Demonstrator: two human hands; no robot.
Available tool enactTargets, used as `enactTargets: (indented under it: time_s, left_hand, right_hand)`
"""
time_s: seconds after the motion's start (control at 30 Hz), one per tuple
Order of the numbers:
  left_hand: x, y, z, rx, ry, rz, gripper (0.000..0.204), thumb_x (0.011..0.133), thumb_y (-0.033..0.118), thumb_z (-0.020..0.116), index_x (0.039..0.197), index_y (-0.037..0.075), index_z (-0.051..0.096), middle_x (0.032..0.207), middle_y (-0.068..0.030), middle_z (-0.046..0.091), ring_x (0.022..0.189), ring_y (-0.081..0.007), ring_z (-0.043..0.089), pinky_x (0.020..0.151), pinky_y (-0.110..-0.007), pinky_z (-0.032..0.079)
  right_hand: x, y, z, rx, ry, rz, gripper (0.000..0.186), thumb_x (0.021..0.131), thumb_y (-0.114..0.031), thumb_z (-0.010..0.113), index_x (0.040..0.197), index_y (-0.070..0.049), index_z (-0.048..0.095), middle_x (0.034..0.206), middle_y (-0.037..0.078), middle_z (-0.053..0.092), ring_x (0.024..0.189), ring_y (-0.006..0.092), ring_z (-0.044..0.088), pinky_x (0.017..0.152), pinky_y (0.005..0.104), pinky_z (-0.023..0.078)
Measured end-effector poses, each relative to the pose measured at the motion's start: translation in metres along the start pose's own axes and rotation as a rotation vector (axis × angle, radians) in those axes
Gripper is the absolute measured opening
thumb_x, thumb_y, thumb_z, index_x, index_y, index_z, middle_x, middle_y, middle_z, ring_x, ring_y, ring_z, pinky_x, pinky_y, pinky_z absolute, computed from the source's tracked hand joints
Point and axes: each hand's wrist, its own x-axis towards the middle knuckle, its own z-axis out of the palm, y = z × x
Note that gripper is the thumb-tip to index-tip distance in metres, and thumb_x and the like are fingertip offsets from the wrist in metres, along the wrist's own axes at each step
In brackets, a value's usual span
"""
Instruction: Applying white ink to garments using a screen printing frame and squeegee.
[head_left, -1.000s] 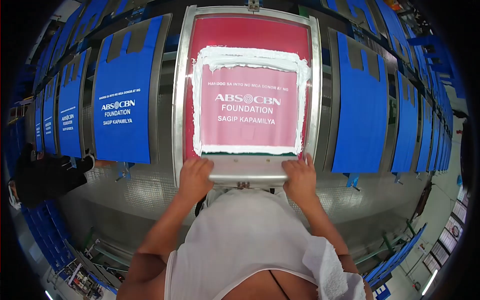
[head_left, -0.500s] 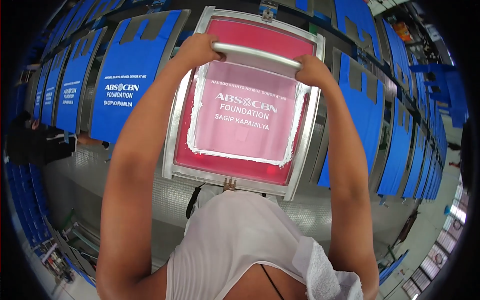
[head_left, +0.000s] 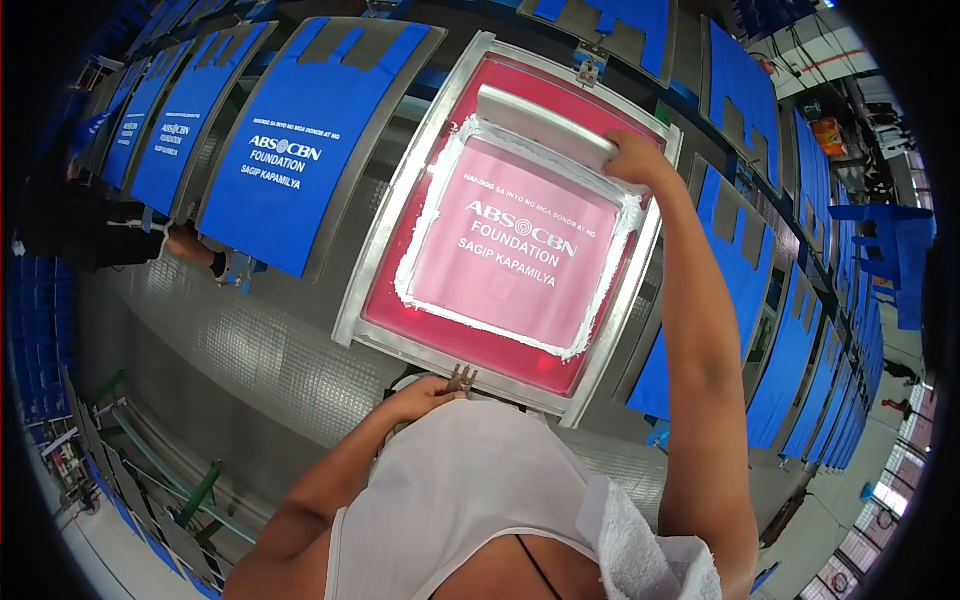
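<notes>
Right hand (head_left: pixel 635 155) grips the squeegee (head_left: pixel 545 125) at the screen frame's (head_left: pixel 395 255) far edge; left hand (head_left: pixel 425 398) pinches the near-edge clamp (head_left: pixel 461 379). Stroke looks finished, lifting's left.

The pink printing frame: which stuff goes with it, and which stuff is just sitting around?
In use: printing frame, squeegee under the right hand, metal clamp by the left hand.
Just around: printed blue bag, more blue bags, white towel.
</notes>
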Motion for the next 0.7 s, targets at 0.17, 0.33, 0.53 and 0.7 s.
enactTargets:
  time_s: [0.17, 0.33, 0.53, 0.7]
  left_hand:
    - [-0.010, 0.025, -0.010, 0.230, -0.111, 0.053, 0.039, 0.094, 0.037, 0.053, 0.085, 0.002, 0.066, 0.072, -0.0020, 0.061, 0.071, -0.0096, 0.054, 0.069, -0.027, 0.045]
    - [-0.013, 0.034, -0.003, 0.207, -0.163, 0.071, 0.041, 0.094, 0.037, 0.051, 0.072, 0.003, 0.060, 0.063, 0.0009, 0.053, 0.059, -0.0079, 0.046, 0.056, -0.025, 0.040]
    - [-0.014, 0.031, -0.005, 0.183, -0.105, 0.121, 0.041, 0.094, 0.037, 0.052, 0.071, 0.005, 0.060, 0.059, 0.0026, 0.050, 0.055, -0.0074, 0.043, 0.052, -0.024, 0.037]
    - [-0.006, 0.025, 0.002, 0.291, -0.035, -0.011, 0.048, 0.093, 0.045, 0.050, 0.070, 0.005, 0.062, 0.059, -0.0002, 0.053, 0.056, -0.0103, 0.048, 0.053, -0.027, 0.040]
  right_hand:
    - [-0.007, -0.027, 0.008, -0.057, 0.142, 0.035, 0.055, 0.061, -0.008, 0.054, 0.116, -0.005, 0.062, 0.112, 0.021, 0.061, 0.106, 0.0351, 0.057, 0.095, 0.0392, 0.044]
    - [-0.067, -0.055, 0.025, -0.106, 0.110, 0.036, 0.055, 0.061, -0.006, 0.055, 0.115, -0.008, 0.062, 0.102, 0.021, 0.064, 0.098, 0.0369, 0.060, 0.090, 0.0402, 0.046]
    - [-0.220, -0.160, 0.092, -0.008, 0.121, 0.029, 0.038, 0.064, -0.001, 0.058, 0.101, -0.011, 0.065, 0.090, 0.009, 0.064, 0.089, 0.0274, 0.060, 0.078, 0.0407, 0.048]
    - [-0.286, -0.186, 0.130, -0.004, 0.285, 0.005, 0.030, 0.064, -0.001, 0.058, 0.093, -0.010, 0.061, 0.083, 0.007, 0.062, 0.083, 0.0265, 0.058, 0.075, 0.0370, 0.044]
